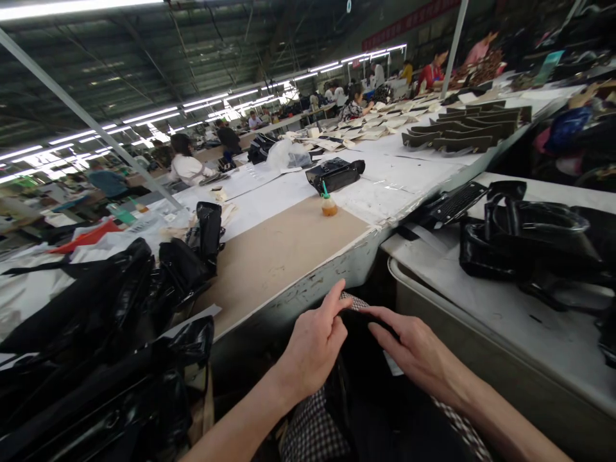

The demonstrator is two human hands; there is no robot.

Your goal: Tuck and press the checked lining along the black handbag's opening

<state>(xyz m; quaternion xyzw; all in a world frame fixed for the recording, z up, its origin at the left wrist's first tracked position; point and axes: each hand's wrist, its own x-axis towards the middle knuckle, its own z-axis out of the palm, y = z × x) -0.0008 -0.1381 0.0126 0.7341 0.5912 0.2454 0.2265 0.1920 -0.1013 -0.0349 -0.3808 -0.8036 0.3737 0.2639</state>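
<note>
Black piece [366, 378], soft-looking, matte and very dark across its broad middle, with a slightly glossier strip down its left side, sits low in the lap area, below the edge of the worktable [274, 247] and between the two hands. Small pale patch [393, 364] shows under the right hand [416, 346]. Brown-and-white checked cloth [315, 427] borders the black piece at lower left, lower right and at the top by the fingertips; can't tell if it's lining or clothing. Left hand [310, 350] has its fingers curled in, gripping the upper edge of the black piece. Right hand has index finger and thumb stretched toward that same edge, slightly apart; can't tell if they pinch it or just rest there. Lower part of the black piece is cut off by the bottom of the view, and its folds get lost in shadow, so overall shape is unclear. Both forearms cut off too. Glossy black bundle [129, 289] at left merges into one dark mass, single items hard to separate. Black bags [534, 237] at right run out of view. Co-workers [353, 106] far back are small and blurry.
</note>
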